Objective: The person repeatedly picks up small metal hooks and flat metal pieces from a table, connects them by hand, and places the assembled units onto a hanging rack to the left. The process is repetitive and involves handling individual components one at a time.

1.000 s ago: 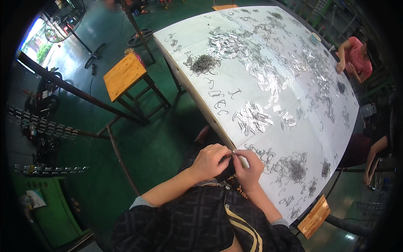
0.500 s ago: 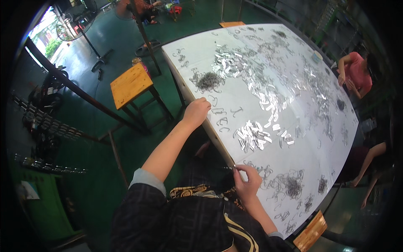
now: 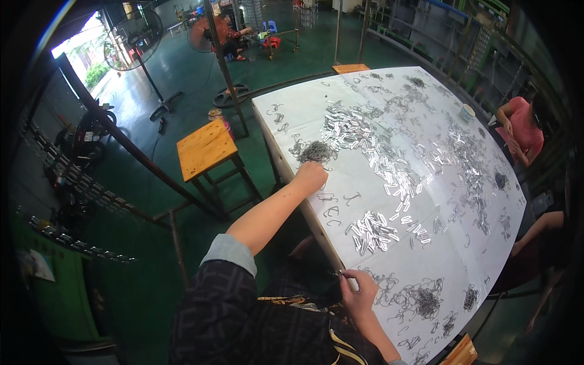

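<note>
My left hand reaches over the table's left edge to the near side of a heap of dark wire hooks. Its fingers are curled down, and what they hold, if anything, is hidden. Low at the table's near edge, my right hand pinches a small shiny metal piece between thumb and forefinger. Several loose hooks lie on the white tabletop between the hands. Beyond them is a pile of flat, silvery, elongated metal pieces.
More silvery pieces and a tangle of dark hooks spread over the table. A wooden stool stands left of it. Another person sits at the far right side, near a paper cup. A standing fan is farther back.
My left hand has moved forward from the table's edge to the heap of hooks. The right hand stays pinched at the near edge. The whole view has shifted, with the table now lower in it.
</note>
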Demonstrator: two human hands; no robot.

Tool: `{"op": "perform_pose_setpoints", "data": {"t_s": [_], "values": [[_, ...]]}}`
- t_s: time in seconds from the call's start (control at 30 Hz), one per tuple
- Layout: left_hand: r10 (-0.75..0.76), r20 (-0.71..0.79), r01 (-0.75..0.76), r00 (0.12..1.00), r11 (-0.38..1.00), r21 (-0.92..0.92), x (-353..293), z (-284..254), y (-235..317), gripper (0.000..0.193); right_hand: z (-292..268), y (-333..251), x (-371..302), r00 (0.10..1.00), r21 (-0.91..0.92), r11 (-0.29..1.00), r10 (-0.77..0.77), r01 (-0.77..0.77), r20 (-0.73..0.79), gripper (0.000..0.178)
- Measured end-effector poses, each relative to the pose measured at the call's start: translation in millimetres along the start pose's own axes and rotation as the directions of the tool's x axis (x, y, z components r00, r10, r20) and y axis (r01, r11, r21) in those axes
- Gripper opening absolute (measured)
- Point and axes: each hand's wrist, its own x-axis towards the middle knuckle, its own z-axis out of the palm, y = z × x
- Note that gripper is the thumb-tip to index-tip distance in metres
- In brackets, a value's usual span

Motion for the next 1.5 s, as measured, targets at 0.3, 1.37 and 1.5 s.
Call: {"op": "perform_pose_setpoints", "data": {"t_s": [0.3,1.37,1.5], "values": [[-0.379,0.052,0.358,0.924,0.81,-0.465,-25,-19,-4,0.013,-7,-7,-2,0.999,0.01,0.999,0.046,-0.046,0.014,0.009],[-0.175,-0.135,-0.13,0.975,0.042,-0.991,-165,-125,152,0.006,-4,-22,-8,0.962,0.193,0.943,0.264,-0.272,0.066,0.012],[-0.196,-0.116,-0.11,0.974,0.038,-0.993,-168,-121,150,0.006,-4,-24,-6,0.957,0.216,0.932,0.276,-0.29,0.092,0.012]]}}
